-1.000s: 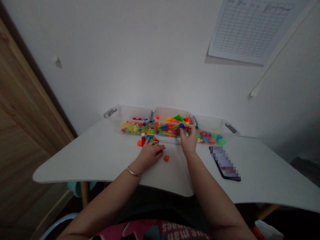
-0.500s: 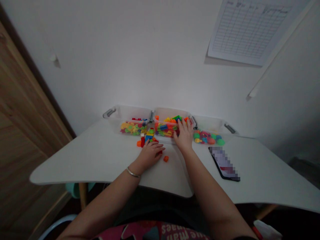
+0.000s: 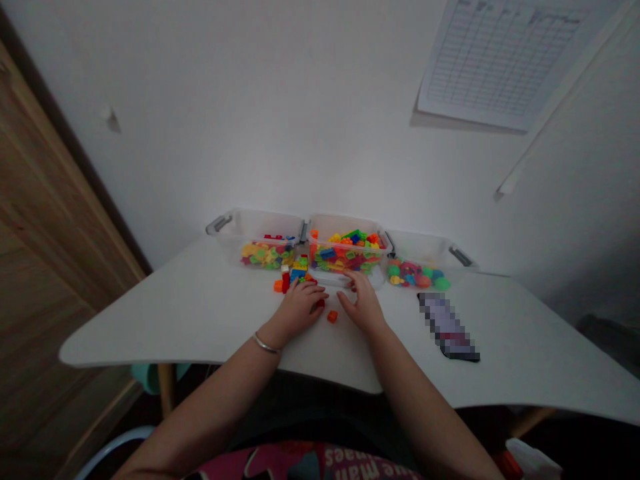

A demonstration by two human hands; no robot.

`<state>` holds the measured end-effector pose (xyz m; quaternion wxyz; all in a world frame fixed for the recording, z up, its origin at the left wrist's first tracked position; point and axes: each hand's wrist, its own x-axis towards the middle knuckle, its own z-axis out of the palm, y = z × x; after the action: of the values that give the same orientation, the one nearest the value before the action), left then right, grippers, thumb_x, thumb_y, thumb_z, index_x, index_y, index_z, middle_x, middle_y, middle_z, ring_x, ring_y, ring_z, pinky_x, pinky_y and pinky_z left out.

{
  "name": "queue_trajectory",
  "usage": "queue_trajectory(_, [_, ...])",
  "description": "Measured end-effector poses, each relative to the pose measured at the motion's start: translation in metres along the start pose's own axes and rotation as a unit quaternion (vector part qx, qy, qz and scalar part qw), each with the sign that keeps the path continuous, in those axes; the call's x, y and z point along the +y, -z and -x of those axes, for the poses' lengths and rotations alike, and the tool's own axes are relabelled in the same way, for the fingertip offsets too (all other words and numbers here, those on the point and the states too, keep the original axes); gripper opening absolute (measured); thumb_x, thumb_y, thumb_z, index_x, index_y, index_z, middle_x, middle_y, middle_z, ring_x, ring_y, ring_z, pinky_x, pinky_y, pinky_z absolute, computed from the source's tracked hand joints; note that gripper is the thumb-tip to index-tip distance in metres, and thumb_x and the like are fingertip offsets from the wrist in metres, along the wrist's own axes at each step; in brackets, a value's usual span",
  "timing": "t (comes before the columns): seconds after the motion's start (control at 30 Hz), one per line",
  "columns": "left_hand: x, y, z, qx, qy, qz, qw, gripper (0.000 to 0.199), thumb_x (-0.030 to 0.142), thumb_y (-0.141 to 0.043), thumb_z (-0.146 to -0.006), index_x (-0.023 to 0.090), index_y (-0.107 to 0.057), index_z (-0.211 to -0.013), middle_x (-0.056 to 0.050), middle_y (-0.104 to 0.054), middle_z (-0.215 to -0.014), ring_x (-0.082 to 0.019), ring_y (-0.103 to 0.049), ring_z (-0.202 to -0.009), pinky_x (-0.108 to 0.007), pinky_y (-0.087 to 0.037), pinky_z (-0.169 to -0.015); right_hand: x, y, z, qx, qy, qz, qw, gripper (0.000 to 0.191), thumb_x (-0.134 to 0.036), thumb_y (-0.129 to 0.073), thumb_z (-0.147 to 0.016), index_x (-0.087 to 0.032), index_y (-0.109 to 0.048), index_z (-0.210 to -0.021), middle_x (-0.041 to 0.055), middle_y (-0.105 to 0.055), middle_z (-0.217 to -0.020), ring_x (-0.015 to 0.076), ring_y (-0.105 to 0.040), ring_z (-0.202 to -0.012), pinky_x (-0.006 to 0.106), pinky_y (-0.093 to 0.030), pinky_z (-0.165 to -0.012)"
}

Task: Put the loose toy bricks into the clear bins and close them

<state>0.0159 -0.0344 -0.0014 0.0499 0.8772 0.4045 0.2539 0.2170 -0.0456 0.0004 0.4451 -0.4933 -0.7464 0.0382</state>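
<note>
Showing two hands among toy building bricks, with likely sources of mishap.
From left: a multicoloured brick cluster [image 3: 300, 268] lies on the white table [image 3: 190, 313], partly beneath the left hand [image 3: 298, 309], palm down, its grip impossible to tell; a sideways drag could scatter the pieces. A red brick [image 3: 321, 303] shows beside its thumb. Next, a loose orange brick [image 3: 333, 317] could be knocked away by a careless sweep of the right hand [image 3: 363, 305], fingers parted, nothing visible within.

orange brick [image 3: 333, 317], white table [image 3: 210, 320], gridded paper [image 3: 500, 67]
</note>
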Motion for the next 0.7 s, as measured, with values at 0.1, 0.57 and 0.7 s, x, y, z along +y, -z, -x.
queue_trajectory(0.1, [-0.002, -0.002, 0.0, 0.006, -0.006, -0.001, 1.0, 0.031, 0.023, -0.061, -0.086, 0.025, -0.069, -0.116, -0.007, -0.067, -0.125, -0.028, -0.053, -0.122, -0.059, -0.027, -0.113, 0.0, 0.0, 0.007, -0.116, -0.006, -0.028, 0.993, 0.045, -0.024, -0.066, -0.078, -0.022, -0.059, -0.122, 0.0103, -0.061, -0.12, 0.0228, -0.057, -0.111, 0.038, -0.052, -0.09])
queue_trajectory(0.57, [-0.001, -0.001, 0.0, -0.003, -0.005, -0.005, 1.0, 0.027, 0.023, -0.059, -0.087, 0.024, -0.07, -0.112, -0.006, -0.066, -0.126, -0.028, -0.053, -0.122, -0.057, -0.03, -0.112, 0.008, -0.004, 0.008, -0.13, -0.052, -0.013, 0.99, 0.03, -0.006, -0.048, -0.085, -0.02, -0.069, -0.101, 0.0063, -0.071, -0.105, 0.0174, -0.064, -0.102, 0.035, -0.048, -0.096])
queue_trajectory(0.7, [-0.003, -0.004, 0.0, 0.005, -0.009, -0.009, 1.0, 0.025, 0.024, -0.059, -0.088, 0.024, -0.07, -0.11, -0.006, -0.066, -0.126, -0.027, -0.054, -0.122, -0.055, -0.032, -0.111, -0.002, 0.005, 0.009, -0.136, -0.032, 0.03, 0.99, 0.024, -0.014, -0.054, -0.085, -0.02, -0.068, -0.104, 0.0071, -0.07, -0.105, 0.02, -0.063, -0.1, 0.036, -0.05, -0.093])
